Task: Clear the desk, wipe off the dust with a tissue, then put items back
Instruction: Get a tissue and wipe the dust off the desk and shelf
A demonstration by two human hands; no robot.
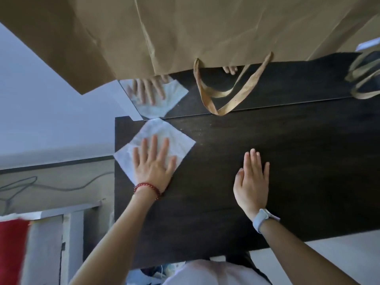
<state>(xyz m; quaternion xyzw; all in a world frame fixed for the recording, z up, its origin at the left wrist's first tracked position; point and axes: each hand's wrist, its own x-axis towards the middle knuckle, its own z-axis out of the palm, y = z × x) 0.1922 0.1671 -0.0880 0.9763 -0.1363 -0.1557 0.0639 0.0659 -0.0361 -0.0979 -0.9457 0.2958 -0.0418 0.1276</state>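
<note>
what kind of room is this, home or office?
Probably a home room, maybe a bedroom. A dark wooden desk stands against a mirror, a brown paper bag hangs overhead, and a loose cable lies by the wall.

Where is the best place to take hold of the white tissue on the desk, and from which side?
The tissue lies flat on the dark desk under the left hand, so its middle offers no grip. Probably best: pinch the free right corner, which points toward the right hand, coming from the right and slightly above.
</note>
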